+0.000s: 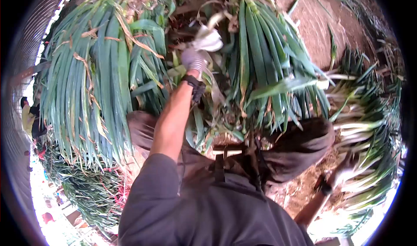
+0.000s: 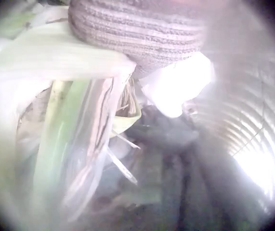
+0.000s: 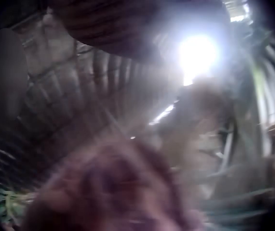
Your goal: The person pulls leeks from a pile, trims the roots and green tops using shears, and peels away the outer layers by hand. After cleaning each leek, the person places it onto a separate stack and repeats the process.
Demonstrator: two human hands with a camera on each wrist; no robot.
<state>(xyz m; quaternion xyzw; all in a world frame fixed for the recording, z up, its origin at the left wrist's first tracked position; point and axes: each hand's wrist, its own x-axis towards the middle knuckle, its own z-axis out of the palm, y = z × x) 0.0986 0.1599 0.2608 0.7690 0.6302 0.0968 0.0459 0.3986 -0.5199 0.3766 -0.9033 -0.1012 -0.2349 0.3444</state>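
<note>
In the head view my left hand (image 1: 193,59), in a grey knit glove, is raised between two heaps of large green onions. It grips a bunch of pale outer leaves (image 1: 207,39), blurred, with whitish strips trailing below. The left wrist view shows the striped glove cuff (image 2: 137,36) and long pale leaves (image 2: 60,62) hanging beside it. My right hand (image 1: 341,175), also gloved and blurred, reaches low to the right. Its fingers stretch toward a row of green onions (image 1: 360,126) with white stems, and nothing shows in them.
Heaps of green onions stand left (image 1: 100,81) and right (image 1: 265,50) of my left hand. A single green onion (image 1: 282,87) lies across the right heap. More bundles (image 1: 82,189) lie at lower left, near a person (image 1: 29,118). Bare soil (image 1: 343,24) shows at upper right.
</note>
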